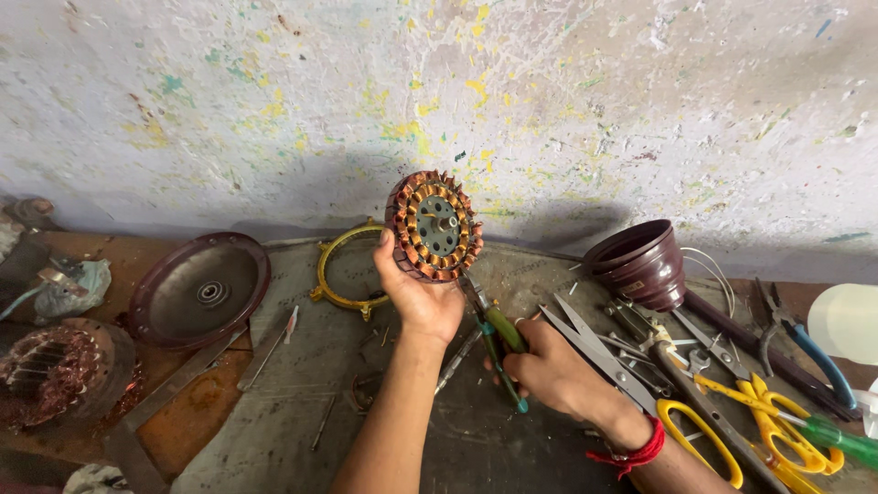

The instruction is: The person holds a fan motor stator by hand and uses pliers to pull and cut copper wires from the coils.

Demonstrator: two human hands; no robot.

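Observation:
My left hand [416, 293] holds up a round motor stator [433, 226] with copper windings around a grey metal hub, its face tilted toward me. My right hand [549, 370] grips green-handled pliers [494, 334], and their jaws touch the lower right rim of the stator. A red thread band circles my right wrist [637, 451].
A round brown metal cover [201, 288] and a yellow ring [343, 265] lie to the left. A burnt winding [50, 370] sits at far left. At right are a dark brown cup-shaped cover [640, 265], yellow-handled scissors [704, 430], blue-handled pliers [809, 352] and several other tools. A paint-spattered wall stands behind.

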